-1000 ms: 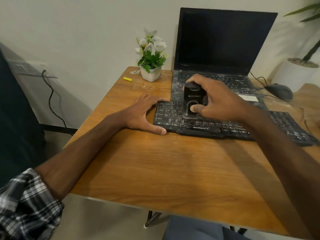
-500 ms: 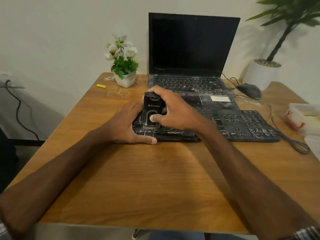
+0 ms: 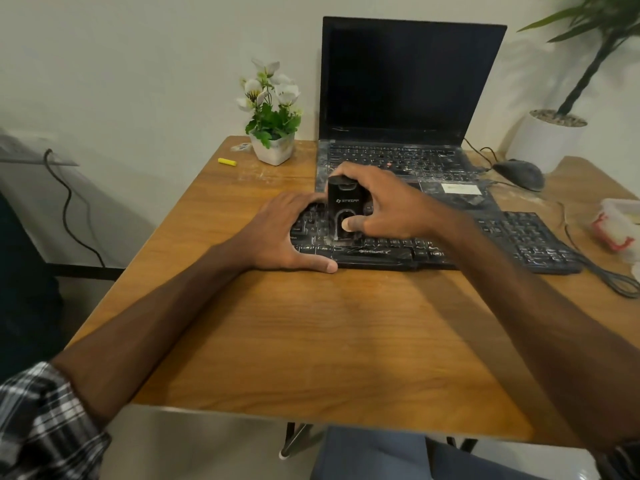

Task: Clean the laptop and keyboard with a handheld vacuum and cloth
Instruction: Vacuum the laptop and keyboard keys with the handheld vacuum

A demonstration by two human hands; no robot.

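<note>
Hard to make out the nozzle of the handheld vacuum (image 3: pixel 343 211), sunk between both hands at frame centre. Standing upright on the left end of the keyboard (image 3: pixel 502 237), long axis vertical, logo toward the camera. Clamped by the right hand (image 3: pixel 391 206), thumb on its front. Braced at the left by the left hand (image 3: pixel 287 233), fingers loose, thumb along the desk (image 3: pixel 311 341). Bare wood across the lower frame; laptop (image 3: pixel 408 98) just behind.
</note>
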